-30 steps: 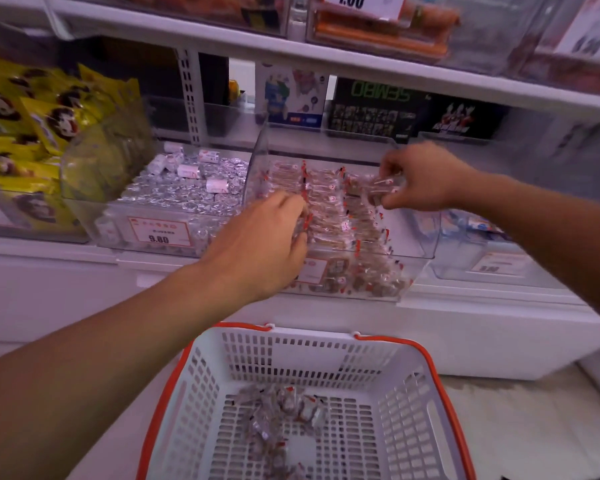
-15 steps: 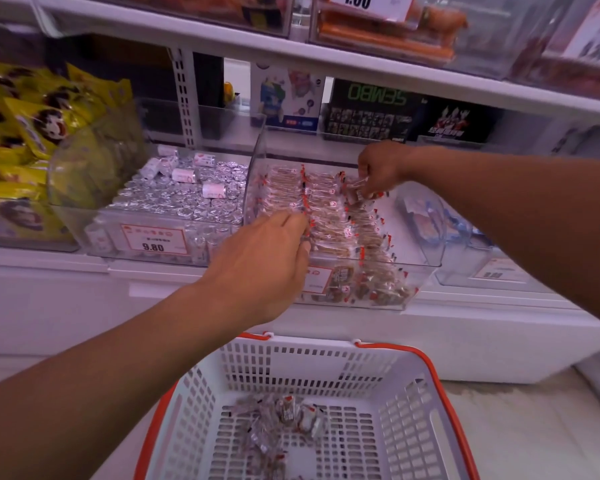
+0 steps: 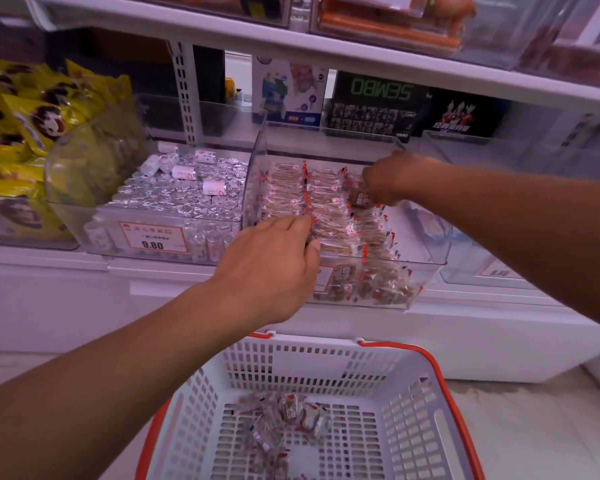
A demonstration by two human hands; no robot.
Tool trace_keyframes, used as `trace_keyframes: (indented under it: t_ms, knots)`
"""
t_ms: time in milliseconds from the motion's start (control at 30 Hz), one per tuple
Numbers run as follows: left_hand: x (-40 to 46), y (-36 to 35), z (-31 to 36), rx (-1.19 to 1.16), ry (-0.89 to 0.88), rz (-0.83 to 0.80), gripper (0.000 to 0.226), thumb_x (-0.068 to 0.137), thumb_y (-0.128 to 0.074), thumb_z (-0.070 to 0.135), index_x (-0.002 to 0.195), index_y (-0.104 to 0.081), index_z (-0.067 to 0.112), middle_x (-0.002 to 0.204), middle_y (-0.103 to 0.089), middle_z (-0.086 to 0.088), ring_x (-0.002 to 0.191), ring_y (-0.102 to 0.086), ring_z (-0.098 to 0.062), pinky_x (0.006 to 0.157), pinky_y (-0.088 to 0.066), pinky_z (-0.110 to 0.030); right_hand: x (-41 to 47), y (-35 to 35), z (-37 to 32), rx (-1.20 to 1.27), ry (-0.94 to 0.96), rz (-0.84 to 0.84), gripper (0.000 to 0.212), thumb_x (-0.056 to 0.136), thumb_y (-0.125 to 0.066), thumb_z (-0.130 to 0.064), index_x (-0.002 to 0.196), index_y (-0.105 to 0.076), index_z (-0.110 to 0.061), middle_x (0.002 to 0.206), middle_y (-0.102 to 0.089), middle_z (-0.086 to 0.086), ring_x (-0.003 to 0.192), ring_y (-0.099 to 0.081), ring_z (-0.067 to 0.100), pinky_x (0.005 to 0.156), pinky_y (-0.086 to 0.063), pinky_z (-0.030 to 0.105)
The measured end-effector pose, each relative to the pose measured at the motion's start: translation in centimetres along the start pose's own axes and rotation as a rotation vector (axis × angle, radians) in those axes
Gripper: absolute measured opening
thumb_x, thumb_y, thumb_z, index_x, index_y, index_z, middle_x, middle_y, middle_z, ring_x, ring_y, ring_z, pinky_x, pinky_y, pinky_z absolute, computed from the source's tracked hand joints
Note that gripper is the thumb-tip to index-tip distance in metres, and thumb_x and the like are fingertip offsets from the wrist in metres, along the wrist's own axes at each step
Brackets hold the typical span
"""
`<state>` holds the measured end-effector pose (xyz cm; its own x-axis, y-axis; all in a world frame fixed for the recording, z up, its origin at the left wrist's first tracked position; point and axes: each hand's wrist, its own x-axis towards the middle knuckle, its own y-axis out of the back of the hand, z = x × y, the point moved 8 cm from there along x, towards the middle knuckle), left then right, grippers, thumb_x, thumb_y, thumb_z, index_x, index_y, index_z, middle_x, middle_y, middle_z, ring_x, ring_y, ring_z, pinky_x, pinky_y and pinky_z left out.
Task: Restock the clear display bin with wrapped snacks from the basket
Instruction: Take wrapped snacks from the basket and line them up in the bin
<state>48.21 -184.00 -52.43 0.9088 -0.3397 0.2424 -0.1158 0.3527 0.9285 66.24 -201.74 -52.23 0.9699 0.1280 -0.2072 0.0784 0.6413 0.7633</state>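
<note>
Head view, shelf w/ bins. Clear display bin [image 3: 426, 258] sits on the white shelf [image 3: 49, 268], centre; inside it, rows of wrapped snacks [image 3: 329, 216] in clear film w/ red ends, packed side by side on the left & centre, looser on the right; more of them show through the front wall.

Left hand [image 3: 274, 268] reaches over the bin's front-left edge, palm down, fingers loosely bent, fingertips touching the wrapped snacks in the left-centre rows; whether it pinches one: cannot tell.

Right hand [image 3: 385, 183] is over the bin's rear right, fingers curled down, holding a brown wrapped snack [image 3: 361, 199] just above the right-hand row. Hands well apart, both inside the bin's outline.

Basket [image 3: 409, 403], white lattice w/ orange rim, stands below the shelf, nearest the camera; a small loose pile of basket snacks [image 3: 284, 420] lies on its floor, left of centre.

Adjacent items: left neighbour bin [image 3: 70, 202] w/ foil-wrapped rolls [image 3: 187, 192] & price tag [image 3: 151, 237] reading 9.80; yellow bags [image 3: 21, 126] at far left; boxed toys [image 3: 371, 105] behind the bins; upper shelf [image 3: 291, 39] above.
</note>
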Motion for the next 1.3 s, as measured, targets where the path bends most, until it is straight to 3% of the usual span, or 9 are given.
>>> trace_keyframes:
  t_ms: [133, 267, 433, 733, 900, 1000, 1100, 1200, 1300]
  knots:
    - [0.0, 0.0, 0.0, 0.002, -0.001, -0.003, 0.05, 0.105, -0.026, 0.039, 0.15, -0.034, 0.018, 0.146, -0.05, -0.002, 0.132, -0.045, -0.022, 0.108, -0.036, -0.039, 0.3, -1.2, -0.1, -0.183, 0.01, -0.074, 0.053, 0.097, -0.055, -0.018, 0.147, -0.037, -0.023, 0.148, -0.048, -0.003, 0.142, -0.037, 0.023, 0.121, -0.013, 0.054]
    - [0.0, 0.0, 0.0, 0.008, -0.005, -0.006, 0.049, 0.105, -0.025, 0.04, 0.149, -0.035, 0.02, 0.144, -0.051, -0.001, 0.13, -0.046, -0.021, 0.107, -0.037, -0.039, 0.0, -0.6, -0.3, -0.148, 0.035, 0.016, 0.057, 0.094, -0.059, -0.014, 0.146, -0.038, -0.025, 0.139, -0.056, -0.003, 0.132, -0.048, 0.025, 0.117, -0.026, 0.051]
    - [-0.1, -0.1, 0.0, 0.009, -0.009, -0.015, 0.047, 0.105, -0.026, 0.039, 0.147, -0.038, 0.02, 0.142, -0.052, -0.001, 0.129, -0.047, -0.022, 0.106, -0.037, -0.039, -0.5, 1.0, -0.8, 0.03, 0.069, 0.223, 0.035, 0.088, -0.066, -0.007, 0.122, -0.058, -0.014, 0.114, -0.063, 0.01, 0.099, -0.061, 0.029, 0.078, -0.051, 0.039]
    - [-0.2, 1.1, -0.1, -0.168, -0.033, 0.106, 0.028, 0.102, -0.043, 0.033, 0.118, -0.059, 0.016, 0.112, -0.063, -0.001, 0.1, -0.057, -0.02, 0.087, -0.05, -0.041, -3.3, 3.5, -0.4, 0.249, -0.023, 0.2, 0.03, 0.082, -0.075, -0.008, 0.109, -0.062, -0.008, 0.107, -0.065, 0.016, 0.095, -0.063, 0.032, 0.079, -0.053, 0.039]
    - [-3.5, 4.8, 2.2, -0.083, -0.477, 0.487, 0.021, 0.094, -0.054, 0.02, 0.074, -0.057, 0.013, 0.069, -0.055, 0.0, 0.066, -0.048, -0.02, 0.06, -0.044, -0.035, -14.1, 8.2, -1.0, 0.52, -0.099, 1.024, 0.013, 0.093, -0.055, -0.018, 0.096, -0.066, -0.013, 0.089, -0.068, 0.008, 0.079, -0.065, 0.031, 0.066, -0.054, 0.041]
    - [-6.2, 1.2, 2.1, 0.041, -0.651, 0.374, 0.026, 0.086, -0.062, 0.017, 0.062, -0.051, 0.019, 0.061, -0.054, -0.002, 0.059, -0.051, -0.024, 0.053, -0.04, -0.031, -23.6, 4.3, -5.7, 0.891, 0.001, 1.506, 0.011, 0.094, -0.057, -0.018, 0.089, -0.067, -0.016, 0.063, -0.057, -0.002, 0.057, -0.052, 0.016, 0.055, -0.043, 0.032]
    - [-8.2, -9.1, -2.2, 0.214, -0.343, -0.305, 0.023, 0.089, -0.057, 0.031, 0.07, -0.055, 0.02, 0.083, -0.068, -0.006, 0.077, -0.066, -0.032, 0.062, -0.048, -0.034, -23.3, -2.3, -15.2, 1.04, 0.124, 1.147, 0.01, 0.09, -0.06, -0.019, 0.089, -0.07, -0.015, 0.063, -0.061, 0.0, 0.059, -0.06, 0.021, 0.056, -0.046, 0.032]
    - [-14.9, -18.1, -9.1, 0.376, 0.033, -1.005, 0.04, 0.095, -0.056, 0.048, 0.119, -0.065, 0.016, 0.131, -0.061, -0.01, 0.118, -0.059, -0.03, 0.095, -0.049, -0.037, -19.3, -13.8, -27.5, 0.997, 0.359, 0.067, 0.036, 0.089, -0.066, -0.032, 0.123, -0.061, -0.021, 0.112, -0.069, 0.007, 0.105, -0.065, 0.028, 0.085, -0.049, 0.034]
    - [-19.6, -22.3, -12.1, 0.399, 0.223, -1.313, 0.071, 0.093, -0.059, 0.054, 0.147, -0.043, 0.011, 0.153, -0.041, -0.009, 0.133, -0.047, -0.028, 0.09, -0.05, -0.033, -21.8, -25.2, -34.6, 0.858, 0.476, -0.629, 0.106, 0.079, -0.08, -0.039, 0.157, -0.013, -0.015, 0.161, -0.021, 0.011, 0.145, -0.029, 0.029, 0.114, -0.03, 0.038]
